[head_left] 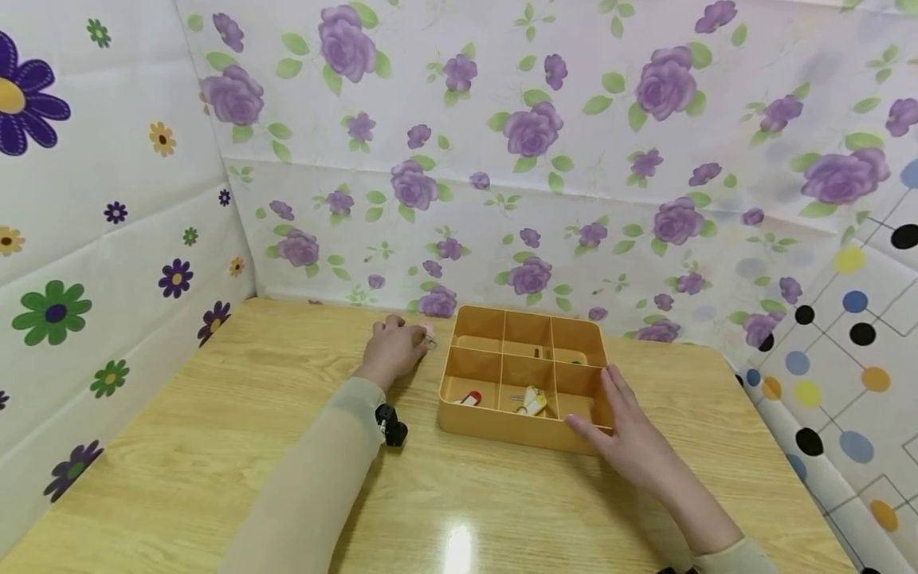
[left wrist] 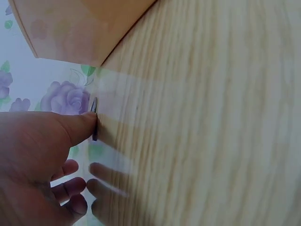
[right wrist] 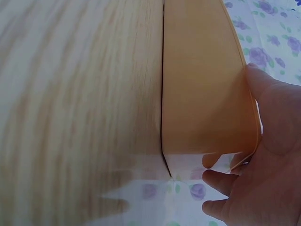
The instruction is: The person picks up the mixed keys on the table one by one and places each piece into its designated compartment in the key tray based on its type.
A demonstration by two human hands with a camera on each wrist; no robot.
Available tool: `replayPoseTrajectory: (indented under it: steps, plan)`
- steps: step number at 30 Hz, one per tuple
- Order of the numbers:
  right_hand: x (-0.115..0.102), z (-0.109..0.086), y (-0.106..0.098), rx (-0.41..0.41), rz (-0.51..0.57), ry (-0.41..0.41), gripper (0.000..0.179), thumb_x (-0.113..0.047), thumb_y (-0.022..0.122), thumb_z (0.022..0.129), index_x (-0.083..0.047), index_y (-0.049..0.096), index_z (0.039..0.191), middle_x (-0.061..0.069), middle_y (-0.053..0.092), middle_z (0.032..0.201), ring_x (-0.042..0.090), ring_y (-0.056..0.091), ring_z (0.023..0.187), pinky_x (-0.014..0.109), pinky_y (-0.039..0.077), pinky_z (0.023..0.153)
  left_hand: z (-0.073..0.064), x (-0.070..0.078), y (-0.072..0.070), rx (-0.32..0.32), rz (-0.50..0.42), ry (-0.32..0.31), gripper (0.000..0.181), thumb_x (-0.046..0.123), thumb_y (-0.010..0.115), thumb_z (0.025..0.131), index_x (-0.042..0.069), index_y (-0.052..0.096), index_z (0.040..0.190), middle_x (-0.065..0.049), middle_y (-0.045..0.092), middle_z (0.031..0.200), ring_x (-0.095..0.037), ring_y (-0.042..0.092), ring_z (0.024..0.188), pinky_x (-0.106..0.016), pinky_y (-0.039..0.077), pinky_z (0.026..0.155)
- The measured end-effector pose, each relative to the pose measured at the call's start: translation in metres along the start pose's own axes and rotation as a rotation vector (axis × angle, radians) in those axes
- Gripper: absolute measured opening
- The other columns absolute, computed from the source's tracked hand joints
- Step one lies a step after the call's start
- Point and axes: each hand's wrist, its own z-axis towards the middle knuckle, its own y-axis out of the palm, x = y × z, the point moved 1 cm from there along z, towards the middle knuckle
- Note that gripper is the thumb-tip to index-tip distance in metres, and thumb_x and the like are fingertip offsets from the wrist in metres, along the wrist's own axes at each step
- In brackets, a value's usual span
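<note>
At the back of the table, my left hand (head_left: 393, 351) is left of the orange divided box, its thumb at a thin metal ring (left wrist: 95, 118) held against the fingertips. A small pink piece (head_left: 429, 330) shows beside that hand in the head view. My right hand (head_left: 633, 434) rests on the front right corner of the box (head_left: 512, 431), thumb over the front rim and fingers straight along the right side. Inside the box, a red-and-white item (head_left: 470, 398) lies in the front left compartment and a yellow-and-white item (head_left: 531, 400) with a metal part in the front middle one.
Small dark and green bits show low in the back middle and right compartments. A wooden table (head_left: 459, 494) carries everything. Behind it hangs a cloth with purple flowers (head_left: 531, 127), with patterned cloths at the left (head_left: 129, 263) and right (head_left: 846, 343) too.
</note>
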Motion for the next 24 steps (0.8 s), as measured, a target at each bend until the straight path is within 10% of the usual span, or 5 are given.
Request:
replayPoseTrajectory:
  steps: [19, 24]
  plan:
    - [-0.0005, 0.0016, -0.0004, -0.005, 0.006, 0.003, 0.110, -0.066, 0.059, 0.109, -0.003, 0.000, 0.176, 0.016, -0.009, 0.184, 0.060, 0.017, 0.160, 0.080, 0.027, 0.118, 0.0091, 0.0044, 0.0049, 0.137, -0.025, 0.113, 0.013, 0.021, 0.076, 0.107, 0.015, 0.079, 0.119, -0.020, 0.061, 0.147, -0.043, 0.056, 0.132, -0.057, 0.051, 0.108]
    - [-0.0004, 0.0021, 0.0004, -0.004, 0.003, 0.001, 0.109, -0.065, 0.060, 0.109, -0.003, 0.000, 0.176, 0.016, -0.009, 0.184, 0.060, 0.017, 0.160, 0.080, 0.027, 0.118, 0.0078, 0.0027, 0.0034, 0.095, 0.018, 0.129, 0.030, 0.024, 0.074, 0.109, 0.016, 0.075, 0.138, -0.021, 0.057, 0.156, -0.046, 0.053, 0.140, -0.061, 0.048, 0.113]
